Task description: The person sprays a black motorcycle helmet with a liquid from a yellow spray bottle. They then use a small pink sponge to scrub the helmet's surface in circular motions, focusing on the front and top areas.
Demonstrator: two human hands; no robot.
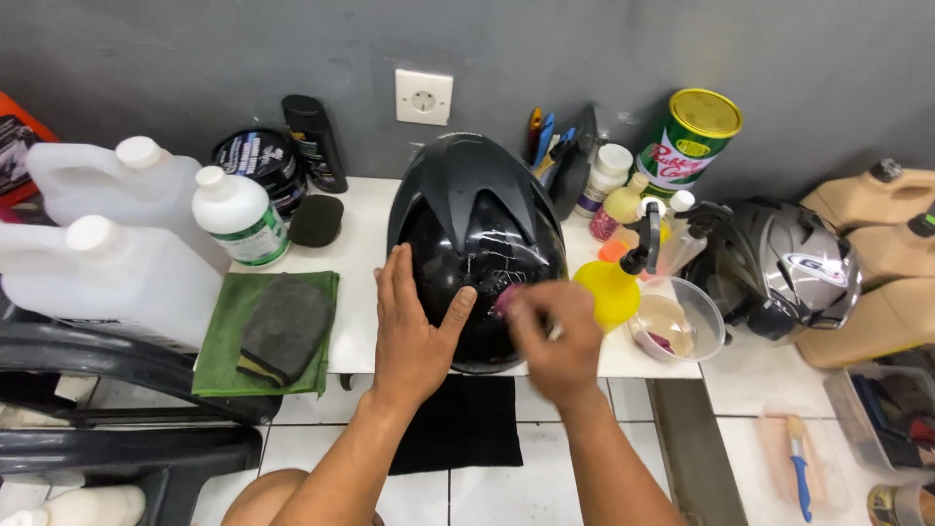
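A black helmet (pixel 475 244) sits in the middle of a small white table (pixel 358 255), its crown toward the grey wall. The left hand (pixel 413 326) lies flat on the helmet's left side, fingers spread and released, thumb stretched across the shell. The right hand (pixel 553 336) is blurred; its fingers are bunched around a small pinkish pad (pixel 506 298) pressed against the shell, where faint whitish streaks show (polish or scratches, hard to tell which).

Left of the helmet lies a green cloth (pixel 226 336) with a dark mitt (pixel 282 329) on top of it, and beyond those stand white plastic jugs (pixel 107 244), a round black tin (pixel 258 161) and a dark sponge (pixel 317 220). To the right stand a yellow spray bottle (pixel 614 282), a clear bowl (pixel 682 321), a green and yellow can (pixel 690 141), and a second, grey helmet (pixel 789 268) just off the table's edge. A black mat (pixel 467 424) lies on the tiled floor below.
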